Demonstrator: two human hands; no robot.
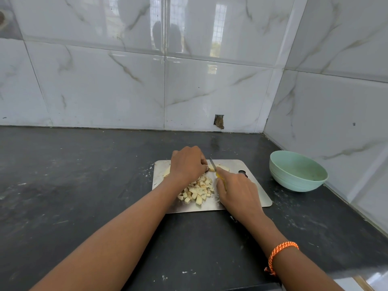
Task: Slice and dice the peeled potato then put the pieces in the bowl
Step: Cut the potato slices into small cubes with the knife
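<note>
Mint bowl (298, 173) (veined white tiles (105, 80))

Dark stone countertop (84, 185), scuffed and dusted with pale specks and smears. Glossy white marble-look wall tiles (105, 80) with grey-brown veins, meeting in a corner at right. Small rough hole (219, 121) in the bottom tile row, just above the counter. Orange braided wristband (280, 252) with a knotted tail. Brownish stain (2, 17) at upper left edge of wall.
</note>
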